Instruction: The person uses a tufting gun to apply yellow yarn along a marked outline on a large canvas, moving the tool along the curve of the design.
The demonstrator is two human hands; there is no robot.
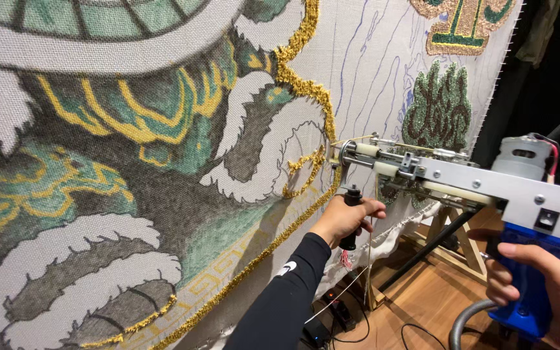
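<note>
Needle drift risk: left hand (347, 217) clenches the front grip (352, 220), right hand (542, 285) wraps the blue handle (533, 279); uneven pressure may tear the backing cloth (371, 71).

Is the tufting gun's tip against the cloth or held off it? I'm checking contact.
Against it: the tufting gun tip meets the stretched cloth beside the gold outline.

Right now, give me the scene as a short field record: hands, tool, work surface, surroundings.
left hand: gripping the black front handle of the tool
right hand: wrapped round the blue rear grip
tool: grey metal tufting gun, needle end at the cloth
work surface: stretched backing cloth with green, grey, white and gold tufted pattern
yarn: pale strand hanging below the gun
surroundings: wooden floor, grey ribbed hose
</note>
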